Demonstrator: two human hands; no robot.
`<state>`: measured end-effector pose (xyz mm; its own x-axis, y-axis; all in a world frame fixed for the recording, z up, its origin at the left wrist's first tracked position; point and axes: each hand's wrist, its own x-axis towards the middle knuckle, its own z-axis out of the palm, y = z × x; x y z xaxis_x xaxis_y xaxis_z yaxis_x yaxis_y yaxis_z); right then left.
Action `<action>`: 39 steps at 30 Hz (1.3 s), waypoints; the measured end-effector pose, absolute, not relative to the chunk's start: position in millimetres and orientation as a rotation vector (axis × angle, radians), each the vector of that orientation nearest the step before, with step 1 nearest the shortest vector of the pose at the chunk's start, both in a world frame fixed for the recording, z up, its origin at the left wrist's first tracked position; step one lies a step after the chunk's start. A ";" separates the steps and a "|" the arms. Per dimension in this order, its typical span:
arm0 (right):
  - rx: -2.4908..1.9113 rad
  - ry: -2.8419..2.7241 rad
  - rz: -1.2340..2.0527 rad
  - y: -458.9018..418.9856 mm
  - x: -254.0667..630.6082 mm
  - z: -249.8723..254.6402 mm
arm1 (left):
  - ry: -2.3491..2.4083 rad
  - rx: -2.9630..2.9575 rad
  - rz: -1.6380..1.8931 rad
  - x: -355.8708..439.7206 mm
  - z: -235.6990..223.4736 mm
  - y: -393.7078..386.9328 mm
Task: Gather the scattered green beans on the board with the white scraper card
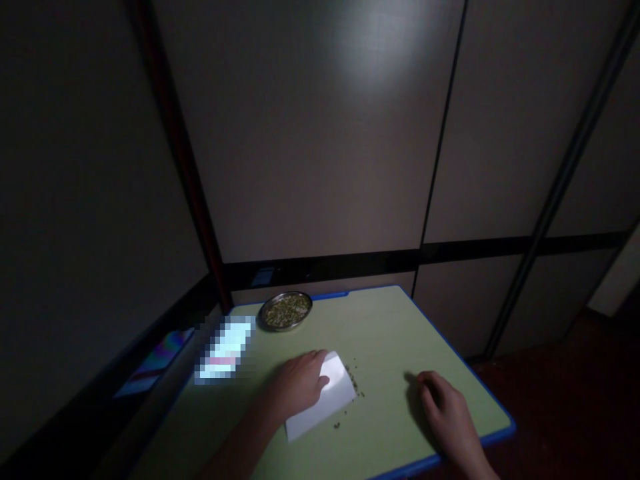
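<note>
A white paper envelope or folded sheet [333, 387] lies tilted on the table with my left hand [303, 383] closed on its left side, the thumb on top. Small dark grains [353, 381] are scattered along the paper's right edge, with a few more just below it. Over the right part of the table is my right hand [447, 410], its fingers curled together; whatever they may hold is hidden. A round metal plate [261, 320] spread with greenish grains stands at the back left, away from both hands.
The light green table [380, 320] has a blue rim [497, 437]. At its left edge is a bright, pixelated phone-like screen [225, 350]. Wardrobe-like panels [320, 167] rise behind the table, and another dark panel [85, 200] closes in on the left.
</note>
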<state>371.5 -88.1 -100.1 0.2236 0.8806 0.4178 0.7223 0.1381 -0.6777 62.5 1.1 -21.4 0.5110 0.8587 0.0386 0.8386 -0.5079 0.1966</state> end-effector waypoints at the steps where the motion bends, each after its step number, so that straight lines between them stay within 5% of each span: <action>1: -1.615 -1.534 0.224 -87.9 371.9 -100.5 | 1.451 2.605 0.211 62.9 -21.4 1.1; 39: -1.628 -1.566 0.184 -89.9 371.5 -92.6 | 1.225 2.504 0.196 84.1 -8.1 -35.4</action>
<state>371.5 -89.9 -92.6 0.2056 0.8766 0.4350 0.7520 0.1429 -0.6435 84.1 -35.4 -8.1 0.6174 0.7862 -0.0273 0.7385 -0.5672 0.3646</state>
